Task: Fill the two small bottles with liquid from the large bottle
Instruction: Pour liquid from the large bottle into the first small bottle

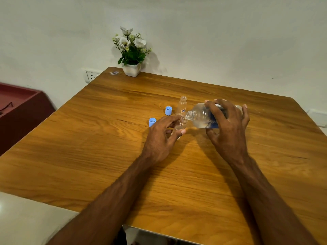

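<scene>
Clear liquid passes from the tilted large bottle [201,117], gripped by the right hand [228,126], into the near small bottle [182,123] pinched by the left hand [162,137] (pour in hand); next, the far bottle [182,105] needs realigning.

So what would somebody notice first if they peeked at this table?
Probably the right hand tipping the large bottle into a small bottle held by the left hand, mid-table. Then two blue caps left of them, and white flowers at the far edge.
</scene>
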